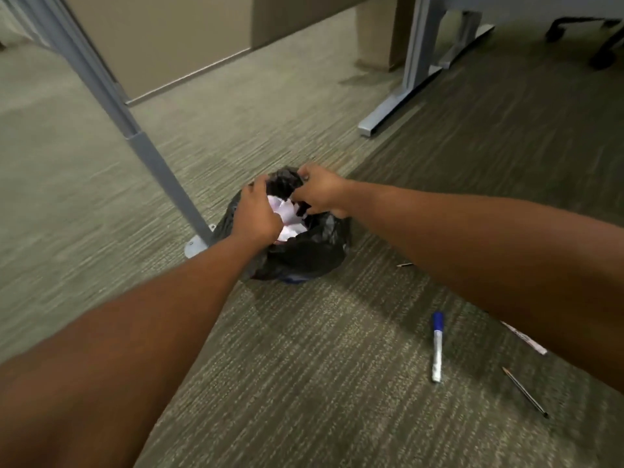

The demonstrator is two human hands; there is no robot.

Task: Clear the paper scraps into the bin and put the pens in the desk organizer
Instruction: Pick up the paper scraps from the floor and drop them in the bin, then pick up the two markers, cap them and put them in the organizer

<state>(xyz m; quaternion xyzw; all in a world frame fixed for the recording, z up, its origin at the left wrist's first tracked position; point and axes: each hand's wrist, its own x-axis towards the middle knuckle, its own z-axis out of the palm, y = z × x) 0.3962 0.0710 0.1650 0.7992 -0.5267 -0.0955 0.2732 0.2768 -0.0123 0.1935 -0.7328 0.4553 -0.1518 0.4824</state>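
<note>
A: Floor: grey-green low-pile carpet (pixel 337 383), matt, ribbed with fine streaks, rough-looking weave.

B: Bin liner?

A: Thin black plastic bag (pixel 304 255), crinkled, glossy on the folds. Inside it, crumpled white paper scraps (pixel 290 214), matt, creased. Both hands, left hand (pixel 258 214) and right hand (pixel 320 194), pinch the plastic rim.

B: Desk frame?

A: Slanted grey metal leg (pixel 111 92), smooth painted finish, satin sheen; flat metal foot plate (pixel 196 246) with screws.

B: Pens?

A: White plastic marker with blue cap (pixel 437 346), smooth, slightly glossy. Thin dark pencil-like stick (pixel 525 391), material cannot be told. Beige partition panel (pixel 152 35), matt, smooth.
</note>
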